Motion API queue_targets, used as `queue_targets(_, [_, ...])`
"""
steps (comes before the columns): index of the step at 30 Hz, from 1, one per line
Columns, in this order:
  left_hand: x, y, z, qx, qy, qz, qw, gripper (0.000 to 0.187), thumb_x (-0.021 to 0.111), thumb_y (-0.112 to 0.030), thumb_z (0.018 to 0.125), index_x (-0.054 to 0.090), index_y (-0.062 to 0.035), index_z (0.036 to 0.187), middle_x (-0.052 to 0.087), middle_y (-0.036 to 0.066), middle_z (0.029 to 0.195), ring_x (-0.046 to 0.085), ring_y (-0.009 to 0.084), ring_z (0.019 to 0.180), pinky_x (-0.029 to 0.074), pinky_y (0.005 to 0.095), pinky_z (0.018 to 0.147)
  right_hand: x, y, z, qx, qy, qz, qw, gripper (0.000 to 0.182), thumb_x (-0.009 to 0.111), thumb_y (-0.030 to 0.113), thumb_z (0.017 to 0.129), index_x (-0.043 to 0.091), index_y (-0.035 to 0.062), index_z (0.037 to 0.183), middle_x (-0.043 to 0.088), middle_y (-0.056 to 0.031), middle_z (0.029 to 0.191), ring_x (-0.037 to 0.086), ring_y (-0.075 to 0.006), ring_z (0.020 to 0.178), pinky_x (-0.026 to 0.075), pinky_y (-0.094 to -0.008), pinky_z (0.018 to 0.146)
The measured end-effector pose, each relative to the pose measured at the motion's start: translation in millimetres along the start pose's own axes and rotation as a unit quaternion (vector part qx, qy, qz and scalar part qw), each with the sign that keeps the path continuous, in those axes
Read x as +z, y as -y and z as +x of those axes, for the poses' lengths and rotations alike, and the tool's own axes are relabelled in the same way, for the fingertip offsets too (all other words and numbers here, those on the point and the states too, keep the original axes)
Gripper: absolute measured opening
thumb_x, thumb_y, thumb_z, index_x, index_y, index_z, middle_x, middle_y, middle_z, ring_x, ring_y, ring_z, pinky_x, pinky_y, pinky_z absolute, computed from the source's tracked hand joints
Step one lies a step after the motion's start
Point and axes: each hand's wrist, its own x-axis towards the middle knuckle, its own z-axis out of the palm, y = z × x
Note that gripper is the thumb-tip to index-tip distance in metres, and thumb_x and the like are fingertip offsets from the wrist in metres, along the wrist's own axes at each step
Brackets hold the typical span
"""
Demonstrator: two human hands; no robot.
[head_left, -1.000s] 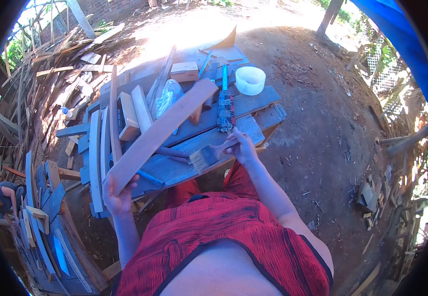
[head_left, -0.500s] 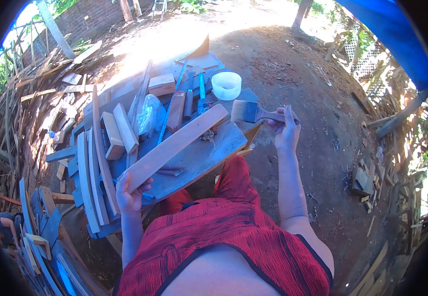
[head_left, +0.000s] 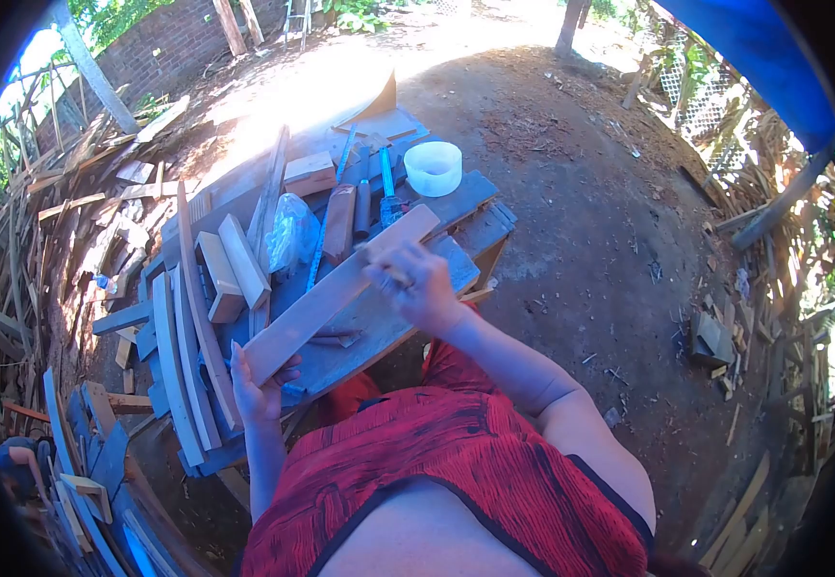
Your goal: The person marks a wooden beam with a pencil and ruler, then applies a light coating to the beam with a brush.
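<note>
My left hand (head_left: 260,387) grips the near end of a long, flat wooden board (head_left: 316,306), which slants up and away to the right over the workbench (head_left: 326,367). Over the board's far half is my right hand (head_left: 417,288), its fingers closed round a wide paintbrush. Most of the brush is hidden behind that hand, and motion blurs the fingers. Just beyond the board's far end stands a white plastic tub (head_left: 434,171).
Wood blocks (head_left: 242,258), curved strips (head_left: 175,370) and a clear plastic bag (head_left: 292,236) lie on the bench's left side. Scrap wood (head_left: 711,338) sits on the ground to the right. Another person (head_left: 21,457) is partly visible at far left.
My right hand has swung left with the paintbrush, from beside the bench to over the board. The board stays in my left hand, nearly in place. The view has shifted slightly.
</note>
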Motion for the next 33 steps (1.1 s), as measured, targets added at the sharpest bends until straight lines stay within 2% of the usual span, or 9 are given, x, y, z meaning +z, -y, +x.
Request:
queue_targets(4, [4,-2,-1,0.004,-0.017,0.021,1.000,0.075,0.030,-0.063,0.093,0.050,0.0034,0.122,0.066,0.019,0.099,0.068,0.0278,0.076,0.057,0.0341,0.056,15,48,-1,-0.032,0.054,0.112,0.992,0.012,0.071,0.014,0.081,0.065,0.0042,0.084,0.063,-0.0110,0.081,0.065,-0.0280,0.078,0.051,-0.0362,0.064])
queue_targets(8, [2,0,-1,-0.005,0.012,0.026,1.000,0.081,0.030,-0.070,0.089,0.052,0.0020,0.120,0.066,0.018,0.098,0.068,0.0271,0.076,0.057,0.0351,0.056,47,73,1,-0.086,0.084,0.296,0.948,0.014,0.068,0.015,0.085,0.064,0.0019,0.085,0.063,-0.0098,0.080,0.063,-0.0215,0.068,0.050,-0.0317,0.061])
queue_targets(10, [10,1,-3,0.023,-0.055,-0.007,0.998,0.086,0.029,-0.075,0.086,0.053,0.0007,0.117,0.065,0.016,0.098,0.068,0.0263,0.076,0.057,0.0358,0.055,54,86,-2,-0.094,0.092,0.335,0.933,0.014,0.066,0.015,0.088,0.063,0.0016,0.086,0.064,-0.0087,0.080,0.063,-0.0176,0.066,0.049,-0.0292,0.061])
queue_targets(12, [8,4,-1,0.016,-0.047,-0.037,0.998,0.087,0.028,-0.076,0.085,0.053,0.0003,0.116,0.065,0.015,0.097,0.068,0.0262,0.076,0.057,0.0359,0.054,57,98,-7,0.109,0.205,0.484,0.843,0.014,0.061,0.016,0.091,0.063,0.0029,0.090,0.064,-0.0061,0.082,0.060,-0.0110,0.067,0.049,-0.0242,0.059])
queue_targets(16, [10,2,-6,0.014,-0.048,-0.032,0.998,0.090,0.026,-0.078,0.083,0.052,0.0006,0.119,0.065,0.016,0.099,0.068,0.0271,0.076,0.057,0.0351,0.054,67,84,-8,0.156,0.228,0.506,0.817,0.013,0.059,0.016,0.093,0.062,0.0037,0.092,0.064,-0.0047,0.084,0.061,-0.0089,0.069,0.050,-0.0229,0.058])
queue_targets(18, [10,-2,-7,0.001,-0.022,-0.028,0.999,0.086,0.028,-0.075,0.086,0.051,0.0010,0.120,0.065,0.017,0.100,0.068,0.0275,0.076,0.058,0.0349,0.055,60,67,-3,0.295,0.200,0.544,0.759,0.015,0.060,0.016,0.093,0.062,0.0012,0.091,0.064,-0.0054,0.082,0.064,-0.0113,0.068,0.052,-0.0236,0.056])
queue_targets(20, [4,0,-4,-0.010,0.003,-0.027,1.000,0.082,0.031,-0.071,0.088,0.051,0.0015,0.121,0.065,0.018,0.102,0.068,0.0279,0.077,0.058,0.0346,0.057,55,31,0,0.279,0.142,0.528,0.790,0.018,0.060,0.016,0.092,0.063,-0.0008,0.091,0.065,-0.0066,0.081,0.066,-0.0131,0.066,0.054,-0.0247,0.055])
queue_targets(25, [-9,10,0,0.006,0.009,-0.023,1.000,0.051,0.044,-0.040,0.095,0.050,0.0026,0.123,0.064,0.019,0.104,0.068,0.0284,0.077,0.059,0.0341,0.059,6,-42,14,0.308,-0.016,0.450,0.838,0.019,0.062,0.019,0.090,0.064,-0.0004,0.089,0.066,-0.0084,0.080,0.065,-0.0140,0.061,0.056,-0.0260,0.052])
queue_targets(33, [-11,11,0,0.012,0.011,-0.025,1.000,0.049,0.045,-0.037,0.095,0.049,0.0025,0.123,0.064,0.019,0.103,0.068,0.0286,0.077,0.059,0.0341,0.059,-55,-131,29,0.312,-0.146,0.264,0.901,0.019,0.064,0.019,0.090,0.063,0.0035,0.079,0.064,-0.0051,0.073,0.062,-0.0113,0.057,0.047,-0.0218,0.048])
